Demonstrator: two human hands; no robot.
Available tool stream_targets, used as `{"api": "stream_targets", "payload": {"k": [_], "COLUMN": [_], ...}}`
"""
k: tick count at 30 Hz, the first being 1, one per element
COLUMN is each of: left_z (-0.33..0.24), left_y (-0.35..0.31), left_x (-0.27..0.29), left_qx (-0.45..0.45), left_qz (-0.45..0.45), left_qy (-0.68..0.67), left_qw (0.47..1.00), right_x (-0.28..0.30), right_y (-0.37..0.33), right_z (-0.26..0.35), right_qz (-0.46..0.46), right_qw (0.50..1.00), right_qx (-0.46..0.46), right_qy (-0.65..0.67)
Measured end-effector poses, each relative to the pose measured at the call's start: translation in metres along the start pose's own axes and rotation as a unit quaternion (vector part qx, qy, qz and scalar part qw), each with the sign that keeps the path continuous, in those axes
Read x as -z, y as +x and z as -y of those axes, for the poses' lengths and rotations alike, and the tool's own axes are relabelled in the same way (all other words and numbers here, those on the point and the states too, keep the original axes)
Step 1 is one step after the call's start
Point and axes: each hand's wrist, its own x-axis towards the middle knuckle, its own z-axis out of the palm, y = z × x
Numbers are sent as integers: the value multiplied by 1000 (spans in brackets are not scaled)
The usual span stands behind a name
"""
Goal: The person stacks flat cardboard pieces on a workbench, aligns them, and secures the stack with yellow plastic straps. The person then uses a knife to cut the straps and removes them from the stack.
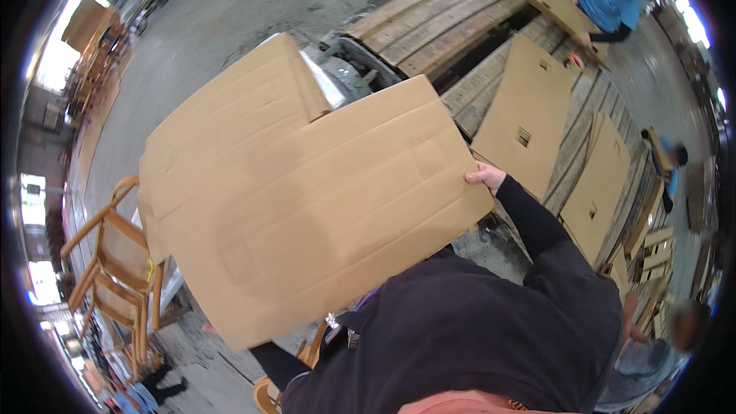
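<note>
A large flat cardboard sheet (307, 184), tan with crease lines and a notched upper edge, spans the middle of the view. At its right corner my right hand (486, 175) is closed on the edge, with the thumb on top and the fingers underneath. My left arm reaches under the lower left edge. Only a small bit of my left hand (208, 328) shows past that edge; its fingers are mostly hidden behind the sheet, which it supports from below.
A slatted wooden platform (429, 19) runs along the right, bearing flat cardboard pieces (529, 111) with cut-outs and a tape roll (575, 61). A co-worker in blue (609, 0) handles cardboard at the far right. Stacked wooden chairs (115, 268) stand left; other people are at the edges.
</note>
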Motion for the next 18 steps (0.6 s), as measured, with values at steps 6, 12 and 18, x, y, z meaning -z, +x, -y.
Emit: {"api": "stream_targets", "payload": {"k": [6,12,18], "left_z": [-55,22,92], "left_y": [-9,-38,-82], "left_x": [-64,-91,-95], "left_qx": [397,428,464], "left_qz": [163,-29,-88], "left_qy": [10,419,368], "left_qw": [903,800,801], "right_x": [102,155,145], "right_y": [27,38,68], "right_z": [-2,-34,-86], "right_qz": [-32,-62,-402], "right_qw": [993,969,735], "right_qx": [-112,-196,-73], "right_qy": [-14,-136,-542]}}
